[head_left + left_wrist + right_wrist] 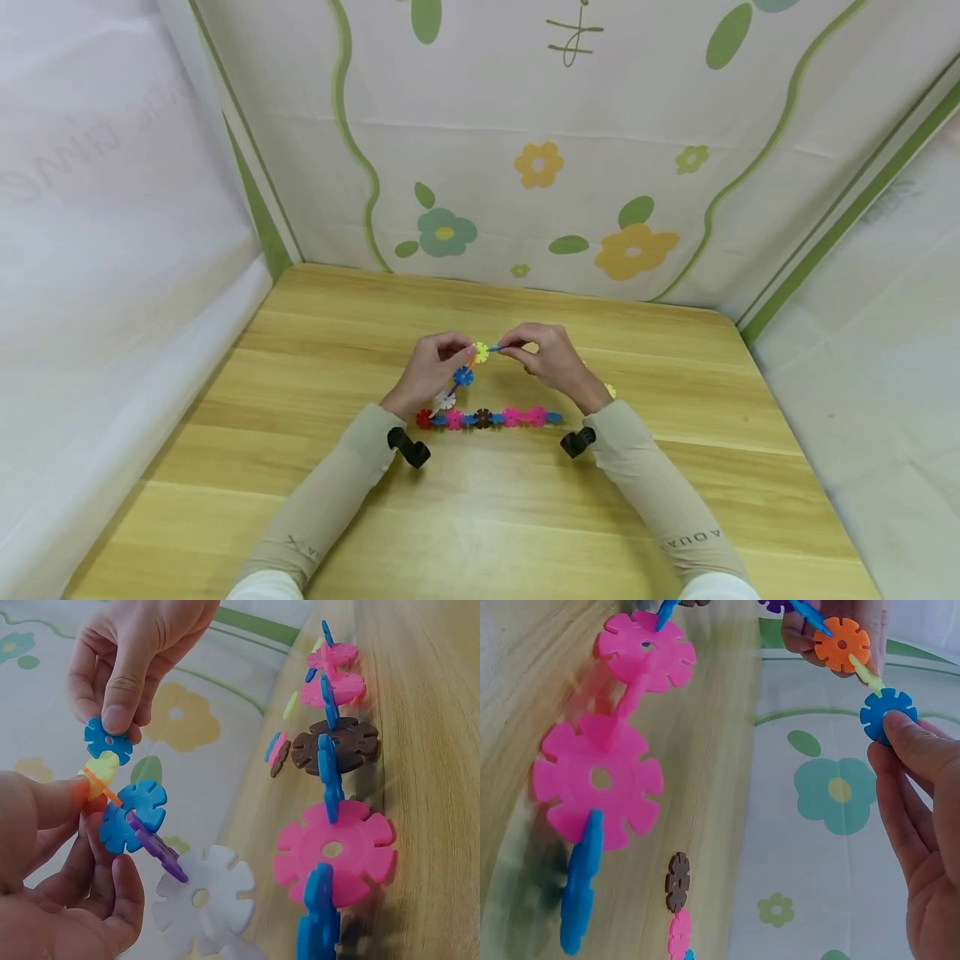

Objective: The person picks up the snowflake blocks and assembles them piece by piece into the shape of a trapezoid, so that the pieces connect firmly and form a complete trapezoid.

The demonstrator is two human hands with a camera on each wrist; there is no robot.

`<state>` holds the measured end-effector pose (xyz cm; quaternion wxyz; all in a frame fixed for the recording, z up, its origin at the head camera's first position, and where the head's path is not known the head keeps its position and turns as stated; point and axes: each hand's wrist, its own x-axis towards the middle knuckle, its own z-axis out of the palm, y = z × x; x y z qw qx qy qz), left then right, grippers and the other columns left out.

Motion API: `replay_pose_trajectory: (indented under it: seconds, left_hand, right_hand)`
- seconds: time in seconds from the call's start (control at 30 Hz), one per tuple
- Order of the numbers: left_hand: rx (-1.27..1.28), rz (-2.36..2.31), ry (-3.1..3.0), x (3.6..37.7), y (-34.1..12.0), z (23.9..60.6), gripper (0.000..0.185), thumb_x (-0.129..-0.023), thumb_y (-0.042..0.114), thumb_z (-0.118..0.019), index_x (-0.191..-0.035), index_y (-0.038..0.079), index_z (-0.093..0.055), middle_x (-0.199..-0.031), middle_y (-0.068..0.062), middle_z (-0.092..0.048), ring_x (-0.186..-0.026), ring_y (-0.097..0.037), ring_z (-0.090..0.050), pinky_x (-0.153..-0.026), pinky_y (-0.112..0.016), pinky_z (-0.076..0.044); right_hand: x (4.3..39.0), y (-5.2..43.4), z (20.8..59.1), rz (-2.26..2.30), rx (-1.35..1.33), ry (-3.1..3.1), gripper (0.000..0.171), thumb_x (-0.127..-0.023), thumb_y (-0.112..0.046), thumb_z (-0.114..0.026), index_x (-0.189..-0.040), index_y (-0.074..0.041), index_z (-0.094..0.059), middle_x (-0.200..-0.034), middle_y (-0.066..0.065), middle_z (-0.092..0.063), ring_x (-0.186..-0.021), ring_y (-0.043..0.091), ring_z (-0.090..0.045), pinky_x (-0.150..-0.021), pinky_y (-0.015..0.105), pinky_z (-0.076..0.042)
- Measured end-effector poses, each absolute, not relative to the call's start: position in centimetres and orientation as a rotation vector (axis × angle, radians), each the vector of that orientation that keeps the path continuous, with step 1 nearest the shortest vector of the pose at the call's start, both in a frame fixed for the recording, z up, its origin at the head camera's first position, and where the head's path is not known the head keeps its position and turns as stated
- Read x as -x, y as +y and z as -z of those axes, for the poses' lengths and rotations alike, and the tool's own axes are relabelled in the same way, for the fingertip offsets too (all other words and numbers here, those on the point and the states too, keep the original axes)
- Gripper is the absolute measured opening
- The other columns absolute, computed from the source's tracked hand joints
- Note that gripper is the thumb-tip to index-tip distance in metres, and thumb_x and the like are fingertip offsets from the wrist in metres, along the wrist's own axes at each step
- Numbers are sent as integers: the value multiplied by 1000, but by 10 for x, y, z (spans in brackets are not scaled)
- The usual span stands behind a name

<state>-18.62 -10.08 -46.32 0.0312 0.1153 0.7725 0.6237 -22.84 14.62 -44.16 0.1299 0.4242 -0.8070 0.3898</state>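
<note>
While the desk [480, 517] carries a finished row [487, 417] of interlocked snowflake discs lying flat near the wrists, a second branch [457, 383] is held up off the wood, rising from the row's left end toward the hands. The row is made of red, pink, brown and blue discs slotted edge to edge. In the branch a white disc [201, 898], a purple one, a blue one, an orange one and a yellow disc [101, 769] are already joined. The left hand [429, 373] is curled round the top of the branch, its thumb and fingers pinching there. The right hand [551, 358] pinches a small blue disc [107, 739] between thumb and forefinger, held against the yellow disc; whether it is fully seated in the slot cannot be told. A few loose discs [609, 390] lie on the desk beside and behind the right hand, so the build is judged to be partly done, with these pieces left unjoined.
</note>
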Motion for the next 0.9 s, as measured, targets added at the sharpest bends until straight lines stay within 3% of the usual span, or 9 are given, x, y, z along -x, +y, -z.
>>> replay_pose_trajectory:
  seconds: [0.1, 0.53, 0.73, 0.9]
  left_hand:
    - [-366, -1922, 2413, 187, -100, 464, 20, -106, 23, -67, -114, 8, -76, -104, -10, -75, -86, -21, -66, -78, -25, -56]
    - [-225, -1915, 2604, 184, -94, 460, 13, -103, 12, -70, -98, 3, -78, -89, -14, -74, -71, -17, -58, -63, -24, -49]
    - [-247, -1902, 2610, 184, -96, 458, 14, -103, 13, -70, -98, 3, -79, -89, -14, -75, -71, -15, -61, -64, -23, -52]
    - [-369, -1859, 2546, 184, -106, 456, 19, -106, 22, -67, -110, 7, -78, -101, -14, -77, -84, -27, -70, -76, -32, -59]
  right_hand:
    - [229, 142, 443, -1036, -1265, -2256, 10, -89, -1, -82, -97, -8, -81, -93, 5, -81, -82, 16, -77, -74, 28, -64]
    - [219, 129, 452, -918, -1308, -2164, 9, -88, -1, -83, -95, -6, -82, -93, 6, -82, -85, 17, -79, -78, 29, -64]
    - [220, 127, 447, -910, -1372, -2150, 9, -87, 2, -83, -95, -2, -81, -93, 9, -81, -83, 18, -78, -77, 27, -64]
    - [224, 129, 443, -947, -1376, -2192, 11, -86, 2, -84, -95, -3, -81, -92, 9, -81, -83, 18, -79, -77, 26, -64]
